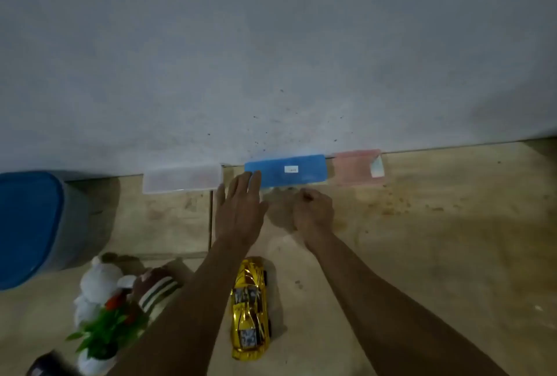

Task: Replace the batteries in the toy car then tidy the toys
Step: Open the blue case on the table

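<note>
A shiny gold toy car (250, 309) lies on the floor between my forearms, nose pointing away from me. My left hand (239, 210) stretches forward with straight fingers, its tips at the near left corner of a blue plastic box (286, 170) that lies by the wall. My right hand (313, 210) hovers just in front of that box with its fingers curled into a fist; whether it holds anything is hidden. No batteries are visible.
A clear box (182, 179) and a pink box (358, 167) flank the blue one along the wall. A blue bin (33, 228) stands at the left. A white plush toy (99, 285), a brown striped toy (156, 285) and a small potted plant (105, 333) sit near my left arm.
</note>
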The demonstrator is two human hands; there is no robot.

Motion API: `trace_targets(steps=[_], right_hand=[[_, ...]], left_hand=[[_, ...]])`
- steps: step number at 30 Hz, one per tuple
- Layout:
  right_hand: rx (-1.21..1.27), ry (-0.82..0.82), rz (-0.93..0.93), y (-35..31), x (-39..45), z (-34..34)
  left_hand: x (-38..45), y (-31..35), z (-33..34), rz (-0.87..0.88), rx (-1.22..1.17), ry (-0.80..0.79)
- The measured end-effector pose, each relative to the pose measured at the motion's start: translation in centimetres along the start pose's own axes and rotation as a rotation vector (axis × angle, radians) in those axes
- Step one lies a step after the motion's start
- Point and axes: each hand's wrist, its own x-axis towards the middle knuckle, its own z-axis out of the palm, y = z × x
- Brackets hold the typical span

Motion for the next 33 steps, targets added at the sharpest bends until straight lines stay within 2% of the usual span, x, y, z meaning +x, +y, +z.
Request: trace_targets(steps=[7,13,19,33], right_hand=[[0.252,0.041,0.192,-1.1,1.8,3.0],[0.339,0.076,0.227,-0.9,2.4,3.9],[0.499,-0.002,0.331,-1.1,2.1,3.5],[0.548,-0.07,0.366,-1.7,1.2,2.6]], left_hand=[[3.9,-0.7,2.0,0.028,0.057,0.004],[5.4,-1.2,3.7,0.065,0.072,0.157],[5.7,-1.8,4.0,0.123,0.175,0.22],[6.0,-2.3,3.9,0.135,0.2,0.227]])
